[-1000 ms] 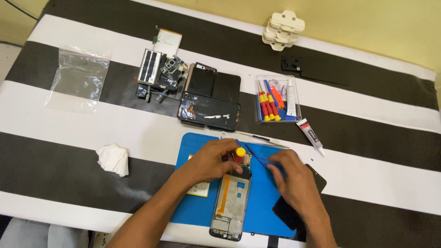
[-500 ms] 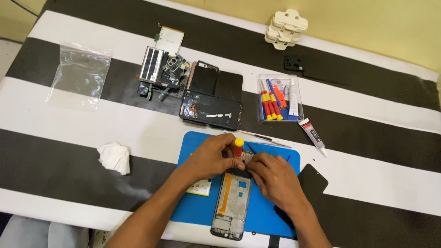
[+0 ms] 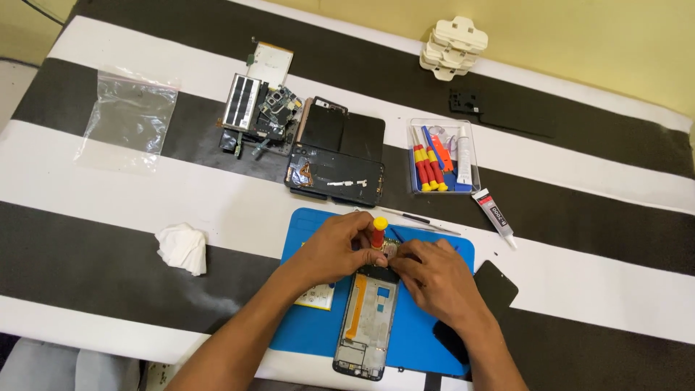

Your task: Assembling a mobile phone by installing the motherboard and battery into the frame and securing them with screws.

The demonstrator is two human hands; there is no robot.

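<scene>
1. The left hand [image 3: 334,250] is closed around a small screwdriver [image 3: 378,233] with a red shaft and a yellow cap, held upright with its tip down on the top end of an opened phone frame [image 3: 369,318].
2. The right hand [image 3: 434,279] meets it from the other side, fingertips pinched down at the same spot beside the screwdriver's tip; whether they hold anything I cannot tell.
3. The phone frame is one long dark shell with its back off, pale inside, an orange strip running down its left side and two small blue squares near the middle. It lies just below both hands on a blue work mat [image 3: 413,340].
4. Just beyond the grip, thin metal tweezers [image 3: 420,219] lie across the mat's far edge.
5. Further out from the hands sits one clear tray [image 3: 441,156] with about three more red-and-yellow screwdrivers, and one white glue tube [image 3: 494,213] beside it.
6. Two dark phone panels [image 3: 340,156] lie stacked beyond the mat, next to a cluster of small parts [image 3: 260,112].
7. Off to the left-hand side: one crumpled white tissue [image 3: 182,247] and one clear plastic bag [image 3: 130,119].
</scene>
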